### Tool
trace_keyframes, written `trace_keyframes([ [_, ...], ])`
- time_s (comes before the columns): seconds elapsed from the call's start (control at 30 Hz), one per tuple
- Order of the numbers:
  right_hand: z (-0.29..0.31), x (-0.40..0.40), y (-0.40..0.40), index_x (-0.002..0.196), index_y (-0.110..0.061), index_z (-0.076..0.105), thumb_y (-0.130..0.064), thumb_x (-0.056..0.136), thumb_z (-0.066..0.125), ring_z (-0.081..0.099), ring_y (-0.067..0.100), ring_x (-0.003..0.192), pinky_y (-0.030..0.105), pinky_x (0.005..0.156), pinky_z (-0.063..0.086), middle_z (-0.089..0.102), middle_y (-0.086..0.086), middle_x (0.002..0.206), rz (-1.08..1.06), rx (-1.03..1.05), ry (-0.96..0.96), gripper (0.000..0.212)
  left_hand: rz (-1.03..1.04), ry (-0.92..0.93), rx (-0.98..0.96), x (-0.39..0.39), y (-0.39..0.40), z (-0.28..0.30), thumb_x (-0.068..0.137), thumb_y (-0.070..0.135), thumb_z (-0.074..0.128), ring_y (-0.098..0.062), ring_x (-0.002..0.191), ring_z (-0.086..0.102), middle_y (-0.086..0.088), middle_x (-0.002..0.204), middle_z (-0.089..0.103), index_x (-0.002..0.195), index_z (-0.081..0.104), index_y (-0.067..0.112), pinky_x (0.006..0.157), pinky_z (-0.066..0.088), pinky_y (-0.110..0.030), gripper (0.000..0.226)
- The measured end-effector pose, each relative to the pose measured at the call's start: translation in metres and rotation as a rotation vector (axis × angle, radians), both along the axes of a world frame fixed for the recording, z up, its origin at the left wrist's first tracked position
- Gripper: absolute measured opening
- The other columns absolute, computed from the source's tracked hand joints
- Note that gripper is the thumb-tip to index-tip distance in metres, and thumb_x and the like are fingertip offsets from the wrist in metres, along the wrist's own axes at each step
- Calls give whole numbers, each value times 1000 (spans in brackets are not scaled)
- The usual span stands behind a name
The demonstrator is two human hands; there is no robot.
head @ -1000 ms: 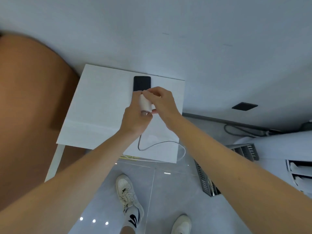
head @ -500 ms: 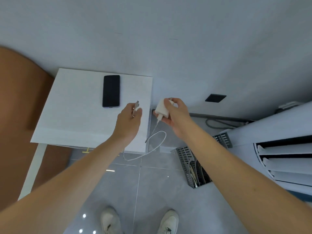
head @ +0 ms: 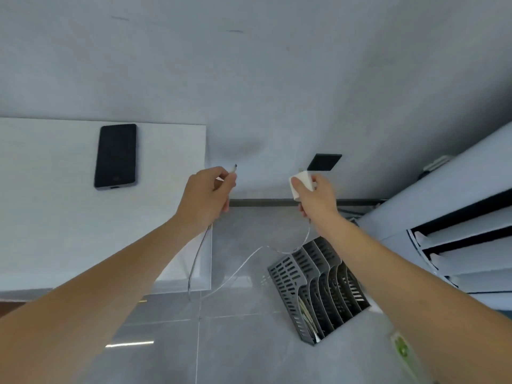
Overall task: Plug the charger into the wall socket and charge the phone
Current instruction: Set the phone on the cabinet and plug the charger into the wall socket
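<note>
**Charger held just below the wall socket, cable end in the other hand**

A smooth, pale grey wall (head: 249,79) fills the upper part of the view and meets a glossy grey tiled floor (head: 235,342) along a dark baseboard strip (head: 263,202). On the left stands a white, flat-topped counter (head: 55,217) with square corners and a matte surface. To the right, a large white rounded appliance (head: 457,217) shows dark horizontal louvre slots.

On the floor lies a dark grey file rack (head: 318,289), tipped over, its perforated dividers forming several slots; some pale papers show in the lower slots, though what they are cannot be made out.

The phone (head: 116,156) is a slim black rectangle with rounded corners and a dark screen, lying flat on the counter near the wall, well apart from both hands.

The right hand (head: 315,198) is closed around the white, blocky charger (head: 300,184), holding it just below and beside the black square wall socket (head: 324,162); whether the two touch cannot be told. The left hand (head: 207,195) pinches the thin white cable (head: 235,273) near its small metal connector (head: 234,169), which points up past the counter's edge. The cable droops in a loose loop between the two hands, hanging in front of the floor.
</note>
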State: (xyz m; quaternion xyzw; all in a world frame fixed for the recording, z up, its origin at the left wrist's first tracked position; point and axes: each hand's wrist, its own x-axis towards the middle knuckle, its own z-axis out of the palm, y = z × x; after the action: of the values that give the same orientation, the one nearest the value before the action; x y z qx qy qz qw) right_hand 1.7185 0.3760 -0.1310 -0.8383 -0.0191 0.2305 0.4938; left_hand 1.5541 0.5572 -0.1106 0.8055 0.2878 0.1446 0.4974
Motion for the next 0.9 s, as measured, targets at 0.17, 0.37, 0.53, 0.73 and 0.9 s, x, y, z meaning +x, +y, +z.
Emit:
trace_keyframes([
  [0.17, -53, 62, -17, 114, -9, 67, -34, 91, 73, 75, 37, 85, 45, 69, 65, 72, 16, 104, -99, -174, -204, 35, -166, -24, 89, 66, 10, -40, 104, 32, 55, -7, 31, 44, 4, 37, 54, 80, 69, 17, 39, 36, -12, 32],
  [0.37, -106, 115, -30, 88, -20, 61, -29, 91, 75, 77, 29, 65, 27, 43, 54, 67, 3, 81, -166, -200, -407, 17, -332, 44, 266, 122, 8, -70, 103, 34, 53, -5, 34, 51, -1, 47, 61, 86, 71, 15, 40, 44, -17, 31],
  [0.53, -137, 137, -30, 92, -20, 59, -28, 90, 77, 73, 26, 68, 48, 71, 66, 52, -10, 73, -151, -215, -488, 20, -421, 49, 337, 152, 2, -72, 104, 33, 54, -5, 33, 53, -4, 50, 68, 88, 71, 17, 40, 49, -22, 28],
  [0.73, -150, 150, -19, 107, -8, 70, -32, 88, 79, 75, 33, 84, 51, 77, 65, 67, 8, 96, -161, -220, -546, 31, -491, 143, 440, 154, 8, -75, 104, 34, 54, -8, 36, 61, -2, 54, 74, 86, 69, 22, 40, 48, -19, 27],
  [0.9, -148, 158, -10, 108, -4, 71, -33, 91, 76, 74, 36, 86, 51, 80, 63, 71, 17, 105, -154, -256, -580, 34, -532, 192, 537, 154, 8, -76, 105, 37, 53, -11, 39, 67, 1, 57, 75, 85, 66, 25, 47, 49, -26, 27],
])
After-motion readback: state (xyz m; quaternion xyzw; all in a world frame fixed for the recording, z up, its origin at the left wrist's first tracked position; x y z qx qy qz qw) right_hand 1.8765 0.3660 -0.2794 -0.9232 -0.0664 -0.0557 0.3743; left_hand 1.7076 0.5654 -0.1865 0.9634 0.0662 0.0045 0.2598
